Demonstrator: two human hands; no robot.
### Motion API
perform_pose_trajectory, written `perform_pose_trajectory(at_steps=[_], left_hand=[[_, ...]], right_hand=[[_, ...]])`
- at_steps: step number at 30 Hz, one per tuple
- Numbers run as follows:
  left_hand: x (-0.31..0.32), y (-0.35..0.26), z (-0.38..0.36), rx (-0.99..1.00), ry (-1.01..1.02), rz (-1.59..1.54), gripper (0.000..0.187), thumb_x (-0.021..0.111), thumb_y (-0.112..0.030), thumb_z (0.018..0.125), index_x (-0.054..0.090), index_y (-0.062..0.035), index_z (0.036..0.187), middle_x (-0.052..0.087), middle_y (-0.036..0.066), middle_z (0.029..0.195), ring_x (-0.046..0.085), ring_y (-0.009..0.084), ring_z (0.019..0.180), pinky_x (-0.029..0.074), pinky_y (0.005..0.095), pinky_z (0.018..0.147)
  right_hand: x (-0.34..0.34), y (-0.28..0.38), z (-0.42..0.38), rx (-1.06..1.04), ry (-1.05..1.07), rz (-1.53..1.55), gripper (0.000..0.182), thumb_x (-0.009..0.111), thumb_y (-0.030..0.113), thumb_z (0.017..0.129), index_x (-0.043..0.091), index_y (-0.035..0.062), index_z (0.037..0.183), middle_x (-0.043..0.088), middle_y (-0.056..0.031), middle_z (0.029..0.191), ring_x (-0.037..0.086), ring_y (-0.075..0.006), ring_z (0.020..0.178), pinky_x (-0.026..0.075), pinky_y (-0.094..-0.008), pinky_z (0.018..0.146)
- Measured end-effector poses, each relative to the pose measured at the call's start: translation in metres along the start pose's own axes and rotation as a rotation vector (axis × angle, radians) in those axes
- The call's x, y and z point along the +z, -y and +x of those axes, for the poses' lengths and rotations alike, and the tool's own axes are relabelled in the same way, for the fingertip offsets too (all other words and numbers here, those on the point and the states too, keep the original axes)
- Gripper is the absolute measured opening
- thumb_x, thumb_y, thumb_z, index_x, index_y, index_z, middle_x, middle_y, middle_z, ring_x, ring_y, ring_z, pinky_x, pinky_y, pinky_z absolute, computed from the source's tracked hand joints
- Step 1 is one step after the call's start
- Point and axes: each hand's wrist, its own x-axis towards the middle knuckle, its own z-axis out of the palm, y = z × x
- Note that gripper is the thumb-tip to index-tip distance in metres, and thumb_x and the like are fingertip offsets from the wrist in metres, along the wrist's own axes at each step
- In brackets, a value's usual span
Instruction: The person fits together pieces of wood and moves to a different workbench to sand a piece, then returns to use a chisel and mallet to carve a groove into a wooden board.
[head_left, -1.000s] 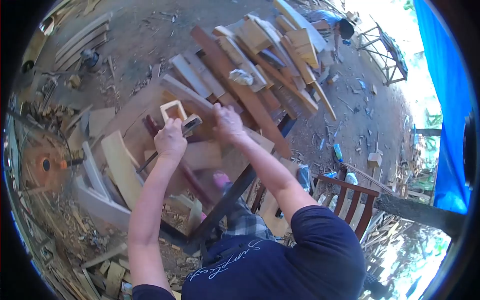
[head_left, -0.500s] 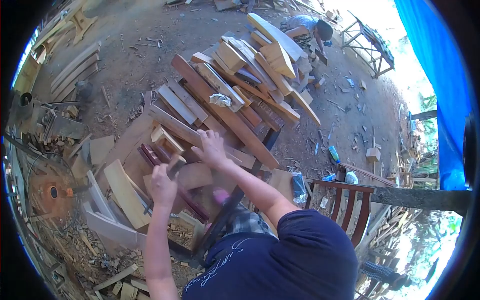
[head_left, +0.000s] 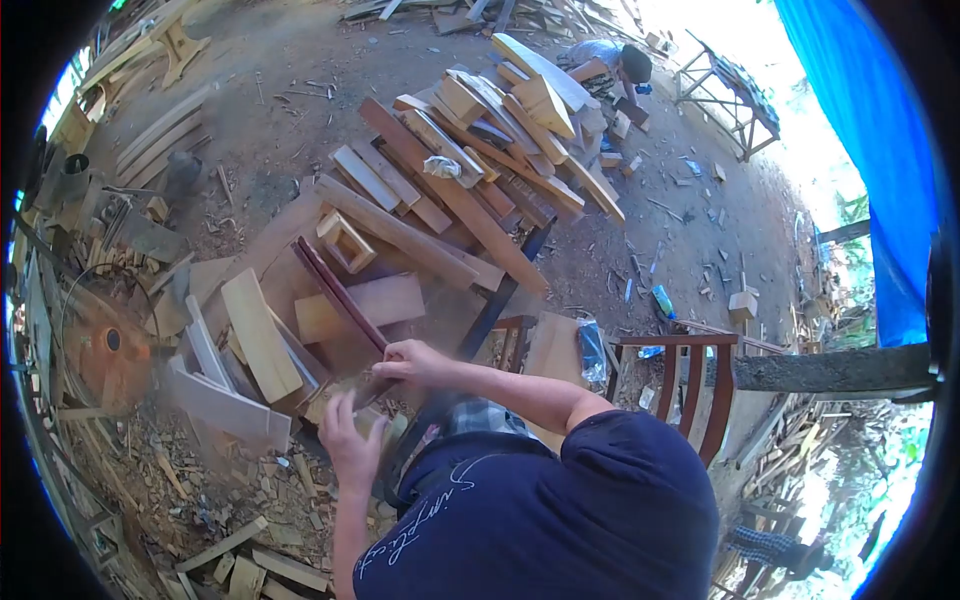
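Note:
My right hand (head_left: pixel 415 364) is closed around the near end of a long, dark red wooden strip (head_left: pixel 338 292). The strip slants away over the work surface. My left hand (head_left: pixel 352 440) is just below, its fingers and thumb apart and nothing visible between them. A dark brown piece between the two hands is partly hidden and blurred. Beyond the strip lie a pale flat board (head_left: pixel 385 302) and a small open wooden box frame (head_left: pixel 346 242).
A pile of planks and blocks (head_left: pixel 470 180) covers the far side. Pale boards (head_left: pixel 260 335) lie at left near an orange round machine part (head_left: pixel 112 340). A slatted red-brown chair back (head_left: pixel 690 385) stands at right. Another person (head_left: pixel 605 70) bends beyond the pile.
My right hand went from lying open on the planks to gripping the dark red strip. My left hand moved nearer me; the wooden-headed tool it held no longer shows.

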Motion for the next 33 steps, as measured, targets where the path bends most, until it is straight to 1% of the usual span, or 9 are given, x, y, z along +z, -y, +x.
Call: perform_pose_trajectory(at_steps=[2,4,6,8,18,25,28,30,33], left_hand=[[-0.006,0.031,-0.073,-0.204,0.109,-0.28,0.043,0.074,-0.009,0.076,0.059,0.0004,0.115,0.051,0.017,0.117,0.056,0.0296,0.098,0.045,0.038,0.087],[0.002,0.059,-0.167,-0.626,0.144,-0.588,0.04,0.073,-0.008,0.078,0.058,0.0014,0.114,0.057,0.014,0.11,0.057,0.0257,0.1,0.045,0.0346,0.087],[0.014,0.079,-0.226,-0.945,0.193,-0.706,0.04,0.073,-0.008,0.078,0.058,0.0013,0.114,0.057,0.014,0.11,0.057,0.0255,0.099,0.045,0.0345,0.087],[0.027,0.089,-0.253,-1.125,0.241,-0.745,0.039,0.073,-0.008,0.079,0.058,0.0013,0.114,0.058,0.014,0.11,0.057,0.0252,0.099,0.045,0.0344,0.087],[0.034,0.092,-0.243,-1.244,0.25,-0.748,0.038,0.072,-0.008,0.079,0.059,0.0011,0.114,0.059,0.013,0.109,0.057,0.024,0.099,0.046,0.0339,0.087],[0.033,0.078,-0.212,-1.302,0.291,-0.706,0.038,0.072,-0.009,0.08,0.059,0.0009,0.114,0.059,0.013,0.109,0.058,0.0232,0.099,0.046,0.0336,0.086],[0.035,0.071,-0.2,-1.326,0.309,-0.69,0.037,0.071,-0.009,0.08,0.059,0.0008,0.114,0.06,0.012,0.108,0.058,0.0228,0.098,0.046,0.0334,0.086],[0.036,0.067,-0.193,-1.335,0.316,-0.68,0.037,0.071,-0.009,0.081,0.059,0.0008,0.114,0.06,0.012,0.108,0.058,0.0226,0.098,0.046,0.0333,0.086],[0.038,0.061,-0.183,-1.342,0.332,-0.673,0.037,0.071,-0.009,0.081,0.059,0.0007,0.114,0.06,0.012,0.108,0.058,0.0222,0.098,0.046,0.0332,0.086]], right_hand=[[0.006,-0.001,-0.017,0.038,-0.033,0.101,0.042,0.065,0.042,0.089,0.062,0.0005,0.086,0.063,-0.0076,0.071,0.06,-0.0123,0.057,0.048,-0.0266,0.051],[0.009,-0.013,-0.024,0.126,-0.15,0.451,0.037,0.062,0.04,0.092,0.061,0.0035,0.086,0.059,-0.0031,0.066,0.054,-0.0078,0.051,0.044,-0.0229,0.046],[0.006,-0.009,-0.03,0.106,-0.29,0.556,0.034,0.06,0.039,0.094,0.059,0.0057,0.086,0.056,-0.0004,0.063,0.051,-0.0061,0.048,0.039,-0.0214,0.043],[0.0,-0.021,-0.019,0.03,-0.473,0.594,0.032,0.059,0.036,0.095,0.056,0.0066,0.083,0.056,-0.0009,0.064,0.05,-0.0063,0.049,0.038,-0.0224,0.041],[-0.046,-0.033,0.105,-0.159,-0.586,0.491,0.027,0.063,0.029,0.094,0.058,0.0043,0.103,0.058,-0.0019,0.07,0.05,-0.0071,0.051,0.042,-0.0231,0.044],[-0.08,-0.04,0.149,-0.09,-0.654,0.841,0.029,0.062,0.026,0.093,0.056,0.0051,0.111,0.062,-0.0042,0.083,0.059,-0.0092,0.065,0.053,-0.0268,0.057],[-0.087,-0.055,0.142,-0.009,-0.555,0.553,0.032,0.061,0.024,0.092,0.054,0.0034,0.116,0.063,-0.0037,0.082,0.061,-0.0116,0.069,0.054,-0.0272,0.058],[-0.092,-0.061,0.131,0.026,-0.602,0.213,0.038,0.062,0.021,0.089,0.052,0.003,0.121,0.065,-0.009,0.087,0.064,-0.0149,0.072,0.054,-0.0308,0.06],[-0.102,-0.046,0.106,0.092,-0.587,0.116,0.041,0.064,0.019,0.086,0.052,0.0042,0.122,0.065,-0.0159,0.093,0.066,-0.0202,0.076,0.054,-0.036,0.065]])
